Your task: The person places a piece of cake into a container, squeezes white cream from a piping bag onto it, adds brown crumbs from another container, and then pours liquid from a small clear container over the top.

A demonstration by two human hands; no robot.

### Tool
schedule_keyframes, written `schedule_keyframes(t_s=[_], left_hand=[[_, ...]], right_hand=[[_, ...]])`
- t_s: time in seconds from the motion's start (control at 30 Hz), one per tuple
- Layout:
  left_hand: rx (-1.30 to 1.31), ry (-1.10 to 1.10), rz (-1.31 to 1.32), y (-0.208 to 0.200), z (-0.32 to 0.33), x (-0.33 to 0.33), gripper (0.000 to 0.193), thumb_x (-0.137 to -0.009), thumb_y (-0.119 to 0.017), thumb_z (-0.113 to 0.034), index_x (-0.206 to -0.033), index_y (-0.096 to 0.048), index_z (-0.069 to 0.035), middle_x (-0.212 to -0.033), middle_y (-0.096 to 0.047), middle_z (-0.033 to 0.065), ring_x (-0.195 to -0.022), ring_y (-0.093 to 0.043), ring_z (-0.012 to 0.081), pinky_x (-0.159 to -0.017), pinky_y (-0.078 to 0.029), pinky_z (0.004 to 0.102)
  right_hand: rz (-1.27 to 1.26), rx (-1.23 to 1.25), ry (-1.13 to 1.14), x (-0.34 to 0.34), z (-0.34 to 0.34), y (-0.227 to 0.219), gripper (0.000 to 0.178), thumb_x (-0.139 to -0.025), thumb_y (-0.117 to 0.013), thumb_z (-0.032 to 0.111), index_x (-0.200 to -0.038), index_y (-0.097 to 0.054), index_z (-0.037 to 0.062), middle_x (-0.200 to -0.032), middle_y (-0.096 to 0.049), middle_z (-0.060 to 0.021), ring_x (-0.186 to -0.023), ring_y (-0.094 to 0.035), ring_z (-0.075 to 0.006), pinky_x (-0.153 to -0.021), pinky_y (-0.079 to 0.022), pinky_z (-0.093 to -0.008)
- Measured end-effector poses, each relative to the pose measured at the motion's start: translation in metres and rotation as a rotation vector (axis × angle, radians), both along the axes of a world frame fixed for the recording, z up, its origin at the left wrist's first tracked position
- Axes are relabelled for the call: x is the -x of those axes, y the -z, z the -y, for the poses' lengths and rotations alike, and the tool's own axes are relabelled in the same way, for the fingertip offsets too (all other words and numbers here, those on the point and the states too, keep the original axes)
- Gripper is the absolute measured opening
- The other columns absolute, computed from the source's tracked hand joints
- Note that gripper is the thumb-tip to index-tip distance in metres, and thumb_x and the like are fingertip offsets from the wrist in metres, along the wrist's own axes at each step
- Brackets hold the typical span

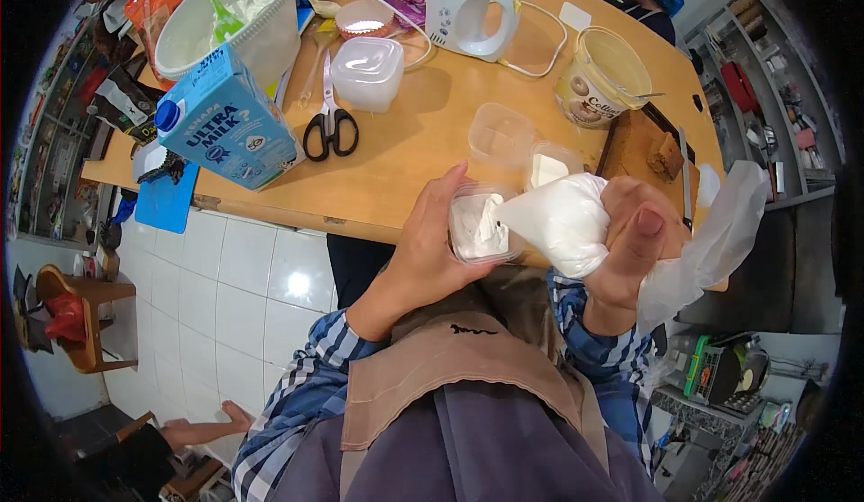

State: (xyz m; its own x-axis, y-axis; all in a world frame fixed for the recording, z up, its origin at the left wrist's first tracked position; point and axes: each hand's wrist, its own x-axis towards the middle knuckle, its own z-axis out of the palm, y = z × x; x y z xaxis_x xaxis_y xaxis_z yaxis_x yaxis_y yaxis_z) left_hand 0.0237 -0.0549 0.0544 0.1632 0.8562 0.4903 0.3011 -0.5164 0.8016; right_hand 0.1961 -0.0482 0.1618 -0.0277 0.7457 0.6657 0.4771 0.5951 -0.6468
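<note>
My left hand (pixel 423 248) grips a small clear plastic container (pixel 461 250) at the table's near edge, tilted slightly, with white cream (pixel 486 223) inside. My right hand (pixel 634 241) is wrapped around a piping bag (pixel 567 223) full of white cream. The bag's tip points left and down into the container, at the cream. Loose, translucent plastic from the bag's top end trails out to the right of that hand. Just behind the bag stands another clear container (pixel 551 178) with something white in it, partly hidden. A further clear container (pixel 500 133) sits beyond.
Behind are scissors (pixel 331 135), a blue milk carton (pixel 229 124), a white bowl (pixel 270 39) with a green spatula (pixel 216 7), stacked clear tubs (pixel 367 75) and a corded hand mixer (pixel 470 12). Rightward stand a cream-coloured tub (pixel 601 84) and a board with brown cake (pixel 664 156) and a knife (pixel 687 169).
</note>
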Motion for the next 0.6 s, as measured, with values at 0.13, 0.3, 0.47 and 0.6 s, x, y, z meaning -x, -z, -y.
schedule_keyframes(t_s=[0.13, 0.3, 0.47, 0.6], left_hand=[[-0.038, -0.039, -0.046, 0.003, -0.001, 0.0, 0.101, -0.054, -0.088, -0.017, -0.135, -0.031, 0.001, -0.117, -0.052, 0.0163, -0.108, -0.055, 0.0287, -0.092, -0.044, 0.0372], [-0.052, -0.012, -0.04, -0.001, 0.0, -0.003, 0.1, -0.055, -0.087, -0.016, -0.136, -0.031, 0.001, -0.118, -0.052, 0.0167, -0.108, -0.054, 0.0291, -0.092, -0.044, 0.0372], [-0.075, 0.004, -0.048, 0.001, -0.001, -0.003, 0.1, -0.054, -0.087, -0.016, -0.135, -0.031, 0.001, -0.118, -0.051, 0.0168, -0.108, -0.054, 0.0294, -0.091, -0.044, 0.0373], [-0.062, -0.022, -0.046, 0.001, -0.002, -0.003, 0.1, -0.054, -0.087, -0.017, -0.135, -0.032, 0.001, -0.119, -0.05, 0.0171, -0.108, -0.054, 0.0296, -0.092, -0.044, 0.0378]], right_hand=[[0.024, 0.04, 0.029, 0.006, 0.007, -0.007, 0.057, -0.099, -0.035, 0.039, -0.054, -0.037, 0.0038, -0.052, -0.041, -0.0046, -0.046, -0.036, -0.0116, -0.043, -0.026, -0.0272], [-0.121, 0.081, 0.07, 0.003, 0.0, 0.0, 0.058, -0.098, -0.036, 0.042, -0.054, -0.037, 0.0039, -0.053, -0.04, -0.0042, -0.047, -0.035, -0.0108, -0.044, -0.025, -0.0266], [0.074, 0.014, 0.156, -0.002, 0.0, 0.003, 0.059, -0.097, -0.038, 0.045, -0.055, -0.038, 0.0033, -0.053, -0.039, -0.0039, -0.047, -0.033, -0.0103, -0.045, -0.024, -0.0265], [0.046, -0.047, 0.179, -0.002, 0.003, 0.01, 0.057, -0.097, -0.04, 0.042, -0.055, -0.037, 0.0031, -0.053, -0.038, -0.0042, -0.047, -0.033, -0.0108, -0.045, -0.023, -0.0275]])
